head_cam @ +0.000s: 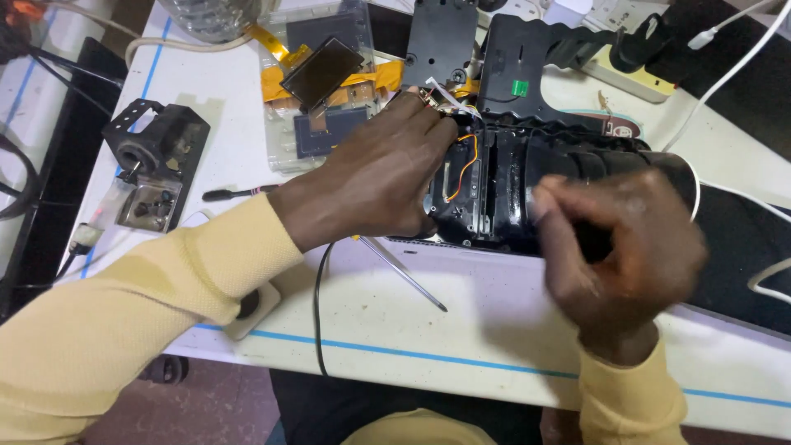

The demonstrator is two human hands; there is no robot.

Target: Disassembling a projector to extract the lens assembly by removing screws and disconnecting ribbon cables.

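Left hand (375, 177) fingers pinching inside opened black device (494, 185) | right hand (618, 247) curled, blurred, touching device's right

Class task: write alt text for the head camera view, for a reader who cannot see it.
A person's left hand presses on the opened black camera body with exposed orange wires, while the blurred right hand hovers beside its lens barrel. A thin metal screwdriver and a clear plastic parts tray lie on the white table.
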